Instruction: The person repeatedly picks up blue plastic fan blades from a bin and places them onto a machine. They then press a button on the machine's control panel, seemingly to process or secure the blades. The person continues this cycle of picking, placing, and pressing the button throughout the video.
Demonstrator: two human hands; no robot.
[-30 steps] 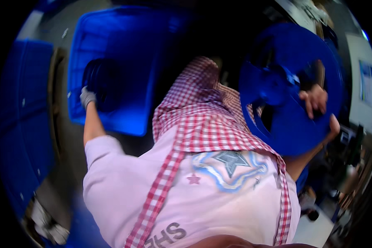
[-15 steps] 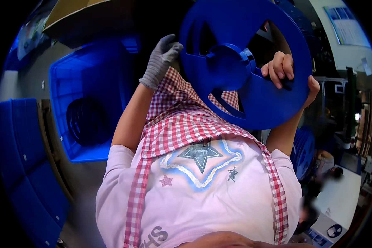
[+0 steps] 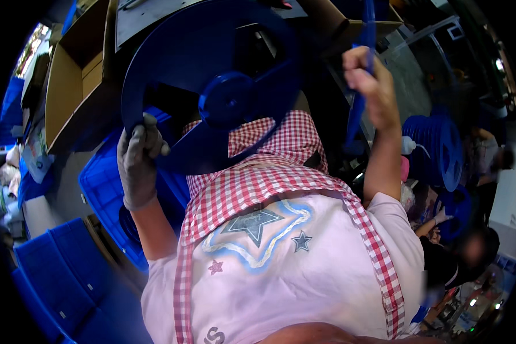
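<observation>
In my gloved left hand (image 3: 139, 160) is the lower left rim of a large dark blue reel (image 3: 229, 98). The reel has a round raised hub and wide cut-outs, and it is tilted in front of my checked apron. My bare right hand (image 3: 372, 86) is raised at the upper right, its fingers closed on a thin blue reel disc (image 3: 355, 117). That disc appears almost edge-on, so its face is hidden. The two blue pieces are apart.
A blue bin (image 3: 106, 198) stands lower left below an open cardboard box (image 3: 77, 117), with blue crates (image 3: 69, 269) nearer. Stacked blue reels (image 3: 436, 152) stand at right. Beyond them, another person's hand (image 3: 441, 217) is at a blue reel (image 3: 456, 212).
My left hand, empty beside the reel before, now grips a reel at left. My right hand has moved up with a blue disc turned edge-on. The view has shifted.
</observation>
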